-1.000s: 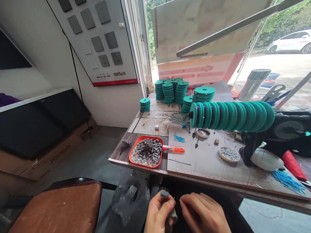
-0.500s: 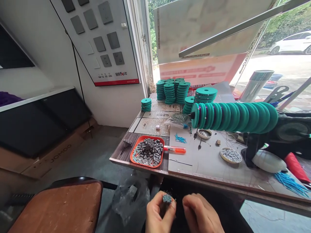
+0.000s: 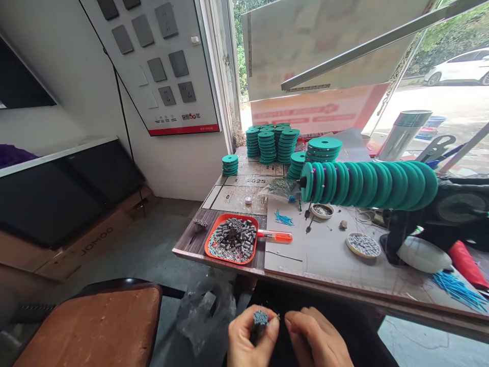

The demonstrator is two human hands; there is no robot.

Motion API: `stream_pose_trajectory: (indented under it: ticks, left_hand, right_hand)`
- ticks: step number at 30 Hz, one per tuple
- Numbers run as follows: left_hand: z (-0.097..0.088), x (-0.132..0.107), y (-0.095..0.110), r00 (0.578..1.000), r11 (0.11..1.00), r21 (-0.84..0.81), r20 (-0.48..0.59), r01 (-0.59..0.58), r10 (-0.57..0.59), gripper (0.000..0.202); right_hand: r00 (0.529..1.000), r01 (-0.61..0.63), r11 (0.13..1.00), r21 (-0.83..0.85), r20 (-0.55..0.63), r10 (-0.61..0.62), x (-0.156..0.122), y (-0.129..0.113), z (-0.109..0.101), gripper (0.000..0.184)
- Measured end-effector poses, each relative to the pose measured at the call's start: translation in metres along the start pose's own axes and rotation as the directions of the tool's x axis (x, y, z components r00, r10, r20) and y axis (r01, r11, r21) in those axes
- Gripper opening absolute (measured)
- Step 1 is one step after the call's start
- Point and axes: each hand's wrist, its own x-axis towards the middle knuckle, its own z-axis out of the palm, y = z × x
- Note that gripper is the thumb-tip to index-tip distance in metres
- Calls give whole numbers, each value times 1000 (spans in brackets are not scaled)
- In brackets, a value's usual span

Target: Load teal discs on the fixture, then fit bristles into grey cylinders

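My left hand (image 3: 250,339) pinches a tight bundle of thin grey-blue rods (image 3: 261,318) between thumb and fingers, above my dark lap. The bundle's round end faces up; the rest of it is hidden in the hand. Just right of it, my right hand (image 3: 319,339) is closed, thumb against curled fingers. Whatever those fingers hold is too small or hidden to make out. A tiny pale speck shows at the left fingertips, in the narrow gap between the hands. Beyond them on the table, an orange-red tray (image 3: 208,250) carries grey metal cylinders and small beads.
Teal foam spools (image 3: 370,184) line a horizontal shaft at right, with dark weights hanging from its left end. More teal discs (image 3: 267,144) are stacked behind. Blue strips (image 3: 458,290), a bowl of grey pellets (image 3: 362,245) and an orange-handled tool (image 3: 277,235) lie on the table. A brown chair (image 3: 87,326) stands left.
Both hands have shifted slightly left, and the left hand's bundle sits a little lower, its end more plainly visible. A dark weight hanging below the spools has swung left.
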Motion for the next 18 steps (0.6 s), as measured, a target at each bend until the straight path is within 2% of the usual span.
stream_pose_trajectory:
  ticks: [4,7,10,12,14,15,16,18]
  left_hand:
    - [0,-1,2,1000,1000,-23,-8,-6,6,47]
    - [0,-3,0,998,997,-68,46,37,-34,51]
    - [-3,-2,2,998,977,-205,12,64,-63,52]
    - [-10,0,11,993,898,-424,37,116,-111,50]
    - [-21,4,26,977,752,-625,99,211,-191,53]
    - [-27,6,33,971,691,-687,96,225,-220,54]
    - [-33,8,39,977,666,-730,5,150,-214,51]
    - [-39,11,43,975,688,-724,-185,-49,-126,43]
  right_hand:
    - [1000,11,999,-41,17,-10,1,1,-1,18]
    - [995,96,980,-177,38,-90,5,4,-2,21]
    - [983,177,958,-227,91,-160,8,4,-3,23]
    - [973,220,959,-181,111,-202,10,2,-3,26]
    - [964,255,958,-134,114,-241,10,1,-4,26]
    - [964,252,960,-124,114,-239,10,0,-5,27]
    - [969,234,965,-121,111,-221,9,0,-6,27]
    - [983,146,984,-99,123,-133,8,0,-10,28]
